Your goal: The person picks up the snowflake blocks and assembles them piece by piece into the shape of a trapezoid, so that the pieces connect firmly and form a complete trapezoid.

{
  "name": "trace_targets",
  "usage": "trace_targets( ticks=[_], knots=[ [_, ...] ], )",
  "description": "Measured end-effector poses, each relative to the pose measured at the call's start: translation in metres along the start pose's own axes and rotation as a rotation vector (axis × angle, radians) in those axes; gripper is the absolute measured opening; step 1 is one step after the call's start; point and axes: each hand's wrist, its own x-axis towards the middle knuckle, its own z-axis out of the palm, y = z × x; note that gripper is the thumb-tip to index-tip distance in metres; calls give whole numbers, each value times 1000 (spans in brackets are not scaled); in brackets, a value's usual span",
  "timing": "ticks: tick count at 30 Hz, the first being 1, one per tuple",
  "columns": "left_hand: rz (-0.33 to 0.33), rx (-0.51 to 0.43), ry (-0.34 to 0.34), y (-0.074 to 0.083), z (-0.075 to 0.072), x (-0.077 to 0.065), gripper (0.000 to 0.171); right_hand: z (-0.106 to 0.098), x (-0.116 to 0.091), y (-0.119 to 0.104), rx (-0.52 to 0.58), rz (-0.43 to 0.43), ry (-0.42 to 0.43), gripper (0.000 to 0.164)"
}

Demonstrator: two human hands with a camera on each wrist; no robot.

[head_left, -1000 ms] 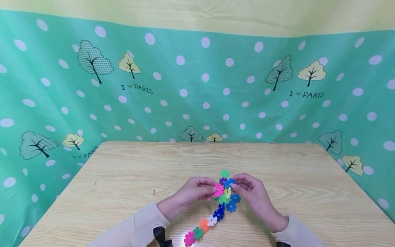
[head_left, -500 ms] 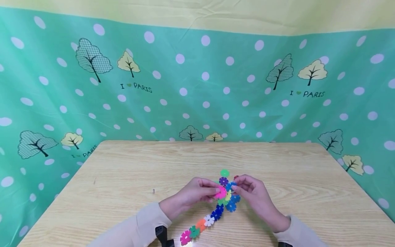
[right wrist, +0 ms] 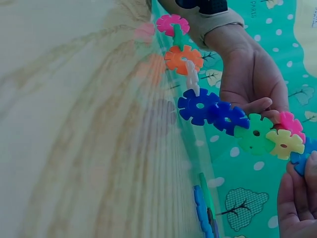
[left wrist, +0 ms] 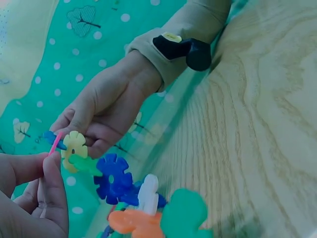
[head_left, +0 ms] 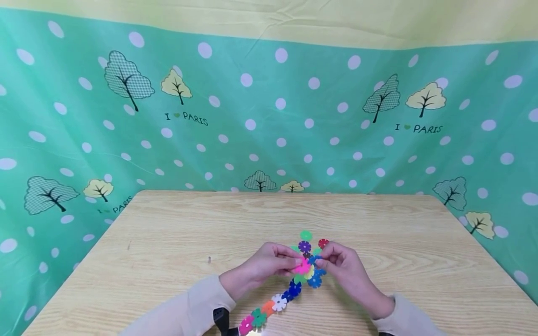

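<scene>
A chain of notched, flower-shaped plastic discs hangs above the table, running from a magenta disc (head_left: 246, 325) through green, orange, white (head_left: 279, 302) and dark blue (right wrist: 198, 106) ones to a light green and a yellow disc (right wrist: 285, 145). Between thumb and fingers, my left hand (head_left: 269, 261) pinches a pink disc (head_left: 302, 266) beside the yellow one. My right hand (head_left: 350, 275) pinches a blue disc (right wrist: 298, 162) at the same end. Pink and blue discs meet or overlap there; whether their slots interlock I cannot tell. Fingertips partly hide both.
Loose discs lie on the wooden table (head_left: 189, 224) behind and under the hands: a light green (head_left: 306, 235), a purple (head_left: 304, 247), a red (head_left: 323, 244) and a blue disc (head_left: 315, 280). A dotted green curtain (head_left: 269, 116) hangs beyond the far edge.
The left hand has shifted slightly right with the pink disc, closer to the blue one. The chain's magenta end has swung left and nearer. The right hand has lowered a little, uncovering the red disc.
</scene>
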Motion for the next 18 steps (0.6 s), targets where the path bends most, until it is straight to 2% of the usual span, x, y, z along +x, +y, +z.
trace_targets(
  ticks=[9, 18],
  knots=[
    [-20, -59, 3, -1, 4, 0, 20, 2, -2, 2, -20, -69, 2, 11],
    [-37, -5, -7, -1, 3, -1, 19, -4, -6, -2, -57, 55, -57, 16]
  ],
)
